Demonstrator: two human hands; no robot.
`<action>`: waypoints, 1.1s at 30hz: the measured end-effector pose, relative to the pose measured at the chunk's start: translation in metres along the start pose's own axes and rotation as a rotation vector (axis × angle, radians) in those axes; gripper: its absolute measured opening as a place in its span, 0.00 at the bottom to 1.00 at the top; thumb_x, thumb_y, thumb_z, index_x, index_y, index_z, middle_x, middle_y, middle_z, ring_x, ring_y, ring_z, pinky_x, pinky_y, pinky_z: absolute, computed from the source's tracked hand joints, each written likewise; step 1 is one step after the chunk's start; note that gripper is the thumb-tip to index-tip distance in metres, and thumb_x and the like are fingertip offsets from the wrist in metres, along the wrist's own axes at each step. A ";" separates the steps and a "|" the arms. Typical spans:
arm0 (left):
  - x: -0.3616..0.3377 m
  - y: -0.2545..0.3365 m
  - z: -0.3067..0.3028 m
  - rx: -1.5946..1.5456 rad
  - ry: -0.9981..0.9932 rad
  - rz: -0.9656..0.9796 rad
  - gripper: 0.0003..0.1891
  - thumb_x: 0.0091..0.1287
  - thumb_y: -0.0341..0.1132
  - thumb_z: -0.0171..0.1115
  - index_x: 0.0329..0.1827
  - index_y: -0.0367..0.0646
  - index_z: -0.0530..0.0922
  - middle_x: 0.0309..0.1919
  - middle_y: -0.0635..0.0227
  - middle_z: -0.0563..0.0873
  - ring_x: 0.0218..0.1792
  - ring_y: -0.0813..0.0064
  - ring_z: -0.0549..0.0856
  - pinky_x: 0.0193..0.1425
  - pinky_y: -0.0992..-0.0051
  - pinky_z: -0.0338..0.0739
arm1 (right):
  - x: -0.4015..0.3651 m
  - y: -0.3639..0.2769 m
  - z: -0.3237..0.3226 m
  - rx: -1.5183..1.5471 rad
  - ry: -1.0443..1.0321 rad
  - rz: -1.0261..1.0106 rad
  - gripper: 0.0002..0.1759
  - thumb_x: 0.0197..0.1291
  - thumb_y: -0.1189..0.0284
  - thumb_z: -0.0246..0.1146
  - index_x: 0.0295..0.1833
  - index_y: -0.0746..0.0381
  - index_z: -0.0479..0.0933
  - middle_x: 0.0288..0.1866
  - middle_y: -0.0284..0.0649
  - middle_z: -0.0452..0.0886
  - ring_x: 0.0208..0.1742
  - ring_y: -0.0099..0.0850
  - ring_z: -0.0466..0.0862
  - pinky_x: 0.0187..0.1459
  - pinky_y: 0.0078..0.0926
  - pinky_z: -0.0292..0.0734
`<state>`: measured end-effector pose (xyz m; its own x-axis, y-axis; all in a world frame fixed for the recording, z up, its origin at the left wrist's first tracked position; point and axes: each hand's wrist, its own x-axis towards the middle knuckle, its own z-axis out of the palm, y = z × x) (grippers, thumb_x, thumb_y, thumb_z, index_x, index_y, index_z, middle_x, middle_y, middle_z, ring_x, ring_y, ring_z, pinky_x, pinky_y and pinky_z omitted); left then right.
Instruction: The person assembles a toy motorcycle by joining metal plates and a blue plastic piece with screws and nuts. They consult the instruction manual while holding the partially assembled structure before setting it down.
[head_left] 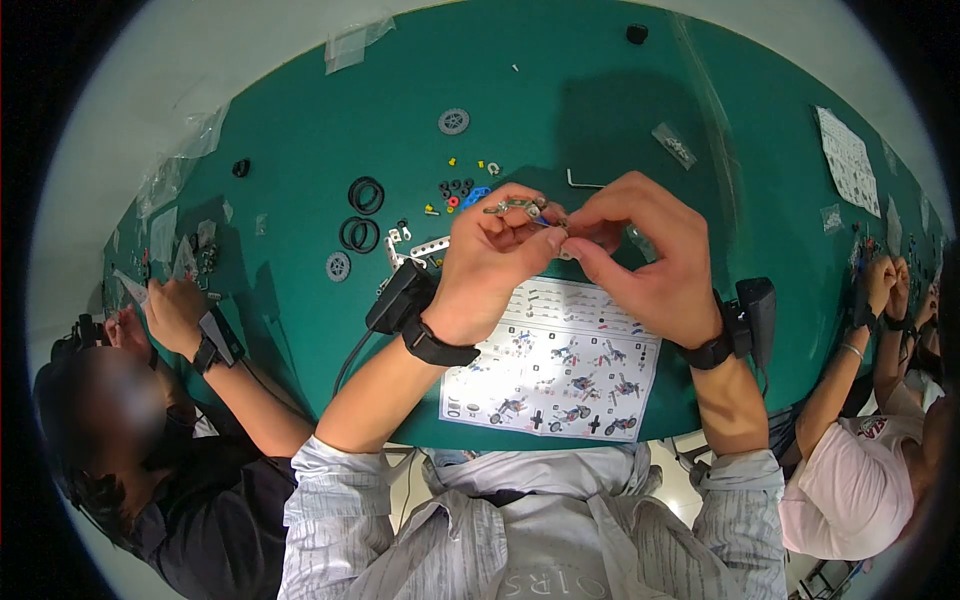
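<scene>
- Working with left fingers [535, 252] curled into a close pinch on a small silvery metal linkage with round holes and a hint of blue [518, 206], poking up just past the fingertips.
- Drawn nearly together with right fingers [602, 210] too, thumb to index, at the end of that linkage nearest them. Hard to say exactly what's gripped there, too small and half covered.
- Probably light, stiff and slightly slick, so more fiddly than fragile, at a guess. Best held by the flat sides close to a joint, without squeezing any hinged bit.
- Just beyond left fingers: a bright blue plastic piece [476, 197], hard and glossy looking.
- Left of left fingers: a white perforated strip [432, 246], straight and rigid looking, then smooth black rubbery rings [353, 198] farther out.
- Well beyond left fingers: a flat grey spoked wheel [453, 121], plastic by the look of it.
- Just beyond right fingers: a thin L-shaped metal key [584, 184].
- Nearer the body than both sets of fingers: a white printed paper sheet [550, 362], lying flat on a smooth green desk [500, 50].
</scene>
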<state>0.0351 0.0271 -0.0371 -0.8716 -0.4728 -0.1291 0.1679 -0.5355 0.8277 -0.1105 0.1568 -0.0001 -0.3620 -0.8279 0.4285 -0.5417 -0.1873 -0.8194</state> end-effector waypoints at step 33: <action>-0.004 0.004 0.016 0.064 -0.105 0.245 0.16 0.73 0.19 0.59 0.62 0.33 0.76 0.55 0.52 0.87 0.53 0.67 0.88 0.58 0.65 0.87 | -0.003 0.005 -0.003 0.599 0.088 0.304 0.07 0.66 0.81 0.64 0.48 0.65 0.77 0.46 0.35 0.79 0.48 0.23 0.83 0.40 0.21 0.80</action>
<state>0.0322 0.0379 -0.0246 -0.8523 -0.5058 0.1335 0.3526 -0.3671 0.8607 -0.1144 0.1596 -0.0042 -0.5056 -0.8488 0.1546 0.0983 -0.2348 -0.9671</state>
